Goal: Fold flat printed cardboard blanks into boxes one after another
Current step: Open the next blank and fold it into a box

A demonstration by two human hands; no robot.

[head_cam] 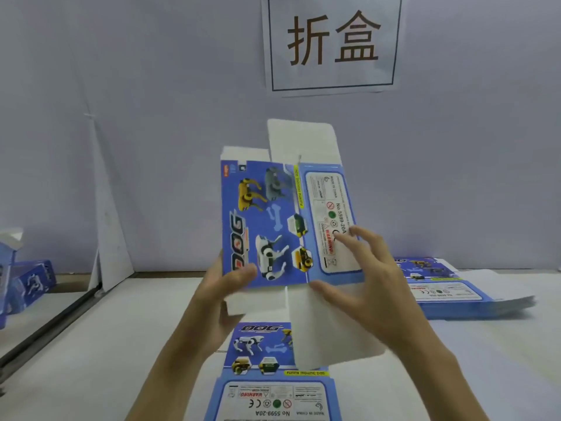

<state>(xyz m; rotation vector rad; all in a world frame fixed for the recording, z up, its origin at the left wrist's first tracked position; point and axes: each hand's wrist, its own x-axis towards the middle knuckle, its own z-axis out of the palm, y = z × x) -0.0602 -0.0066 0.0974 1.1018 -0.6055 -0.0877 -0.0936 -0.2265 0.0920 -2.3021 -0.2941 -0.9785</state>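
Firstly, at the far left: blue printed boxes (28, 282), already folded, stand on the table (121, 344) close to the wall. Just right of them a white card (110, 238) leans upright against the wall.

Left of centre, the left hand (223, 288) holds the lower left corner of the blank (267, 226). The thumb lies across the printed face and the fingers are behind the board, so the corner is pinched between them.

The blank is held upright in the air above the middle of the table, printed side toward the person. Its wide panel shows toy dogs and the word DOG, and a narrower panel to the right carries the warning label. The board is bent slightly along the crease between the two panels. Plain white flaps stick out at the top and bottom.

A second blank (273, 393) lies flat on the table directly below, print up.

On the wall above hangs a paper sign (332, 44) with two large characters.

The right hand (368, 278) is at the warning panel. Its fingers are straight and spread apart, with the tips against the panel and the thumb at the lower edge by the crease. It clamps nothing.

At the far right, a stack (461, 294) of flat blanks lies on the table near the wall.
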